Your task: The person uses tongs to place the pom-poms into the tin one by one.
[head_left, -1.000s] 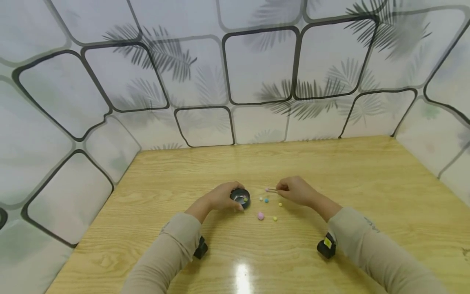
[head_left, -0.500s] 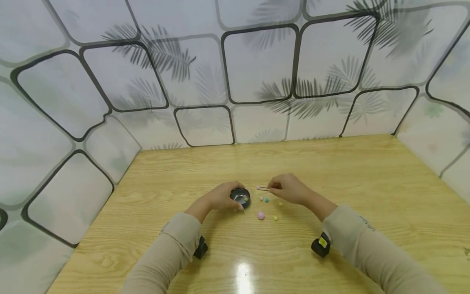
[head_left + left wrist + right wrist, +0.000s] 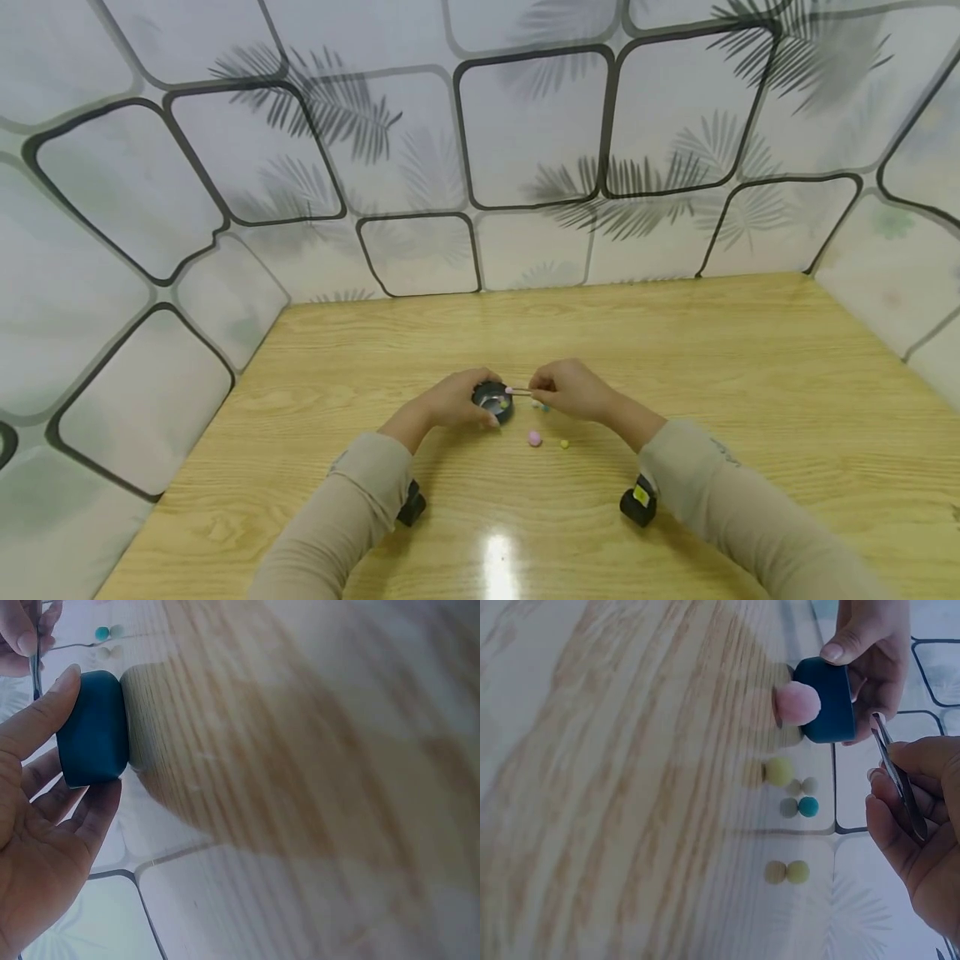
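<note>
Gripping a dark blue bowl (image 3: 91, 731) on the wood-grain table (image 3: 375, 533), you curl the thumb and fingers of your left hand (image 3: 452, 399) around its wall, and the bowl stands upright, its mouth facing up. Your right hand (image 3: 570, 390) pinches a slim pair of metal tweezers (image 3: 901, 784) between thumb and fingers, the tips reaching left to the bowl's right-hand rim with a small pink ball (image 3: 509, 390) held at their end. Inside the bowl lies a small yellow-green ball (image 3: 504, 404). On the tabletop to the bowl's right, a pale ball (image 3: 810, 785) and a teal ball (image 3: 808, 806) sit side by side beneath your right hand. Nearer you rest a larger pink ball (image 3: 535, 438) and, just to its right, a yellow ball (image 3: 565, 444); a second yellow ball (image 3: 799, 871), seen from your right wrist, lies apart from the rest. Beige sleeves (image 3: 738, 492) cover your forearms, and behind the table rises a pale wall (image 3: 540, 125) patterned with dark-outlined panels and gray fronds.
</note>
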Motion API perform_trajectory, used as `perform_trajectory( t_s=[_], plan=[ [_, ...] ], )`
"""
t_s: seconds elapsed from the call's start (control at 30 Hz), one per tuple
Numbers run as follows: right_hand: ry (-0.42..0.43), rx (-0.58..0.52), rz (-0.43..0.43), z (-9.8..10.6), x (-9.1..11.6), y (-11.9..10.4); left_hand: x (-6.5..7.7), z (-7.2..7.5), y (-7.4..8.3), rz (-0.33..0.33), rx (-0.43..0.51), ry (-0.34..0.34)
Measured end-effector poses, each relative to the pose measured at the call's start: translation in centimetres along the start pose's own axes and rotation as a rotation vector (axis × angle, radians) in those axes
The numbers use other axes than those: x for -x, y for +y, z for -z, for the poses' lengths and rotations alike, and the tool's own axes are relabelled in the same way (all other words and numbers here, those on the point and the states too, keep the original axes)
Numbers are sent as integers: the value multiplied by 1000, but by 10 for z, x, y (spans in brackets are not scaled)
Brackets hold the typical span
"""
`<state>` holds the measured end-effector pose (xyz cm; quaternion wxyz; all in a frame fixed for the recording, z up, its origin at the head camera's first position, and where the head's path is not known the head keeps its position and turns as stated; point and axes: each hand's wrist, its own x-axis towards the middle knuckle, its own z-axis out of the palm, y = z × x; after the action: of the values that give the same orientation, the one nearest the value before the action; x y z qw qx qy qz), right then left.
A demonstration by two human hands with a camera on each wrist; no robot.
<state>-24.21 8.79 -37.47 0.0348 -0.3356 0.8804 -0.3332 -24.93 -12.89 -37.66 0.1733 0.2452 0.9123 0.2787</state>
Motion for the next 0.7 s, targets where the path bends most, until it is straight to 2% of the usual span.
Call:
perform_trajectory(
  t_s=[0.17,0.7],
  plan=[
    [-17,14,13,-5,-6,1,-1,1,-1,-22,-7,0],
    [-56,22,49,-9,-14,-3,0,3,2,-14,-1,3]
  ],
)
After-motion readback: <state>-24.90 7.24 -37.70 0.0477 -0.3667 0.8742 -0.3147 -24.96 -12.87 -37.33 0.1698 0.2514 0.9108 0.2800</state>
